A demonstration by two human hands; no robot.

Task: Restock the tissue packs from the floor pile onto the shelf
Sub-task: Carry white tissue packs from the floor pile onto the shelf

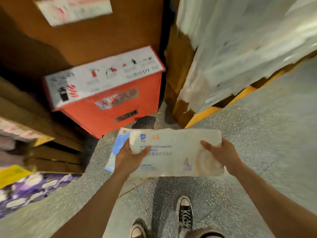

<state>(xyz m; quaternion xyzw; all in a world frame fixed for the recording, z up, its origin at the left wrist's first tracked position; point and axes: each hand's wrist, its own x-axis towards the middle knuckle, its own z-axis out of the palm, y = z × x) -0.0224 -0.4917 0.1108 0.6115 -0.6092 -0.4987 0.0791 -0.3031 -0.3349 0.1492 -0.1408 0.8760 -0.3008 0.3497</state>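
I hold a flat white tissue pack (173, 152) with blue print and an orange ring design in front of me, above the floor. My left hand (127, 156) grips its left end, thumb on top. My right hand (220, 154) grips its right end the same way. A blue-and-white pack (118, 145) shows just behind the left end of the white pack, by my left hand; whether I hold it I cannot tell. Wooden shelves (44, 127) with packs stand at the left. The view is motion-blurred.
A red fire-equipment cabinet (109, 98) stands straight ahead against a brown wall. A plastic-wrapped stack on a wooden and yellow pallet (240, 54) fills the upper right. Purple patterned packs (30, 188) lie at the lower left. My shoes (184, 212) stand on speckled grey floor.
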